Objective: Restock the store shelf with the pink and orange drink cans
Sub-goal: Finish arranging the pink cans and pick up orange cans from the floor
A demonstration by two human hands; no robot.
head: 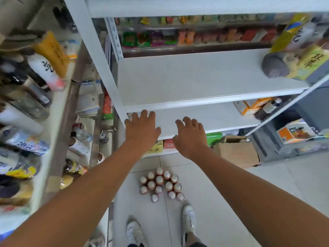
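Several pink and orange drink cans (161, 184) stand upright in a cluster on the tiled floor, just ahead of my white shoes. A white metal store shelf (195, 77) rises in front of me with a bare board at chest height and a lower board under it. My left hand (141, 128) and my right hand (191, 134) reach forward side by side, palms down, fingers spread and relaxed, over the front of the lower board. Neither hand holds anything.
A yellow pack of goods (300, 49) sits at the shelf's right end. A cardboard box (238, 150) stands on the floor to the right. Crowded shelves of bottles and packets (35, 86) line the left side. Small boxes (252, 106) lie on the lower board's right.
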